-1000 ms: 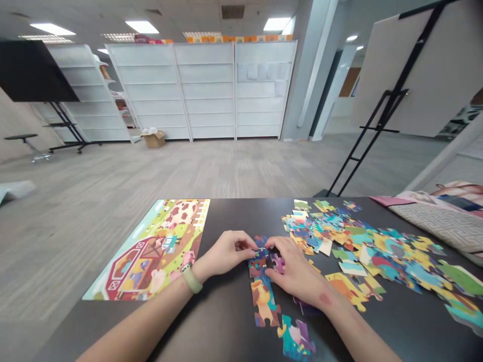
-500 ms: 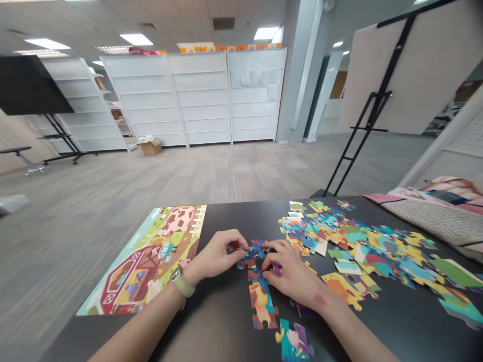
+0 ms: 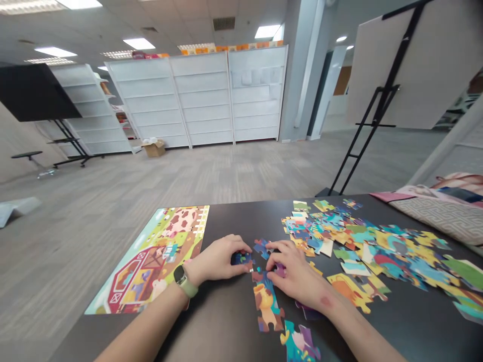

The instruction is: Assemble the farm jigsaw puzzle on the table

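Observation:
My left hand [image 3: 226, 256] is closed with thumb and fingers around a dark blue puzzle piece [image 3: 242, 258] on the table. Facing it, my right hand [image 3: 289, 266] curls its fingertips onto a blue puzzle piece [image 3: 260, 247]; a purple piece [image 3: 279, 270] shows beneath its palm. A small gap separates the dark blue piece from the blue one. Just below both hands lies a joined strip of puzzle pieces [image 3: 267, 304] with a yellow-brown figure. Nearer to me sits a teal and purple piece [image 3: 300, 344].
A farm picture sheet [image 3: 151, 256] with a red barn lies left on the black table [image 3: 211, 327]. Many loose puzzle pieces [image 3: 377, 251] are heaped on the right. Beyond them are a patterned cloth bag [image 3: 426, 211] and an easel stand [image 3: 362, 146].
My left hand has drawn its dark blue piece slightly away from the blue piece by my right hand, opening a gap. The view has shifted a little.

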A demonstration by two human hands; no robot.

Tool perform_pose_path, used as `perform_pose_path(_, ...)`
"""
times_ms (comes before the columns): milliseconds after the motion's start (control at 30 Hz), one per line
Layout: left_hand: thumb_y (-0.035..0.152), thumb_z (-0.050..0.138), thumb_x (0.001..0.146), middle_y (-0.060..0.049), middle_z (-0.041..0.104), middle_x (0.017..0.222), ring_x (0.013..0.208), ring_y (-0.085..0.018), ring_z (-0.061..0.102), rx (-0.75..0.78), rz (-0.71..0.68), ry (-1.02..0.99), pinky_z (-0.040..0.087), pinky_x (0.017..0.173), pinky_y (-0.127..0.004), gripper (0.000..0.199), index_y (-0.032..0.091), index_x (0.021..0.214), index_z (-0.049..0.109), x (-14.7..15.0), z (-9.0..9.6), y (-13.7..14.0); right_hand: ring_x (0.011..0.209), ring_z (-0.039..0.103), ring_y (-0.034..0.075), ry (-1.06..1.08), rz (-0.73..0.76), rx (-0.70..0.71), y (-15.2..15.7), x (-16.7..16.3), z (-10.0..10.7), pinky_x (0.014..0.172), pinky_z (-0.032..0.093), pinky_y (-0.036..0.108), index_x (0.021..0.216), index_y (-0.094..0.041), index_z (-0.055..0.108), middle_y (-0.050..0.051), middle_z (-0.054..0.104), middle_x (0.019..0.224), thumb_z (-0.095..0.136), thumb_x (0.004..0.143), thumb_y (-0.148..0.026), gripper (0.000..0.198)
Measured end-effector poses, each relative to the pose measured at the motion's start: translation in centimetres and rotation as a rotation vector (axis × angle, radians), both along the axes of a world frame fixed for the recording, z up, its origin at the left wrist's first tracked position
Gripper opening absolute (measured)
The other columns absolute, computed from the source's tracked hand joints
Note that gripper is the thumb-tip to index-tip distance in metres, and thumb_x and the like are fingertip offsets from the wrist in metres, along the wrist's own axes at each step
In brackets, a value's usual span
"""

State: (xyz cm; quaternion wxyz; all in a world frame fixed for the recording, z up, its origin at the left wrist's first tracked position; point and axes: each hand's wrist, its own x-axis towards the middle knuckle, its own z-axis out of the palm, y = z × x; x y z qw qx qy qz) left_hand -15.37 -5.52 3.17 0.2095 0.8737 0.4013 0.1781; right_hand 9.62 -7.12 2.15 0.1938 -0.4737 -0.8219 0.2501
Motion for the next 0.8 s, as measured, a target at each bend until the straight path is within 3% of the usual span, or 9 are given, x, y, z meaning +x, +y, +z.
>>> perform_pose_path(300,0.037,0.075,0.087,-0.004,0.068,0.104,0.098,-0.022,0.062,-0.015,-0.075,0.036,0.047,0.088,-0.033,0.029,0.024,0.113,0.069,-0.43,0.10,0.07,0.132,0.046,0.033,-0.026,0.010,0.025,0.14,0.05,-0.08,0.107,0.036,0.056,0.080,-0.026,0.070,0.007,0.062,0.133,0.066,0.079,-0.018,0.008)
perform_pose_path(800,0.039,0.073,0.089,-0.005,0.067,0.106,0.100,-0.023,0.062,-0.022,-0.062,0.015,0.047,0.088,-0.033,0.029,0.024,0.113,0.070,-0.37,0.03,0.10,0.132,0.046,0.033,-0.021,0.015,0.021,0.02,0.00,0.37,0.108,0.035,0.058,0.080,-0.026,0.071,0.007,0.062,0.133,0.066,0.079,-0.018,0.009)
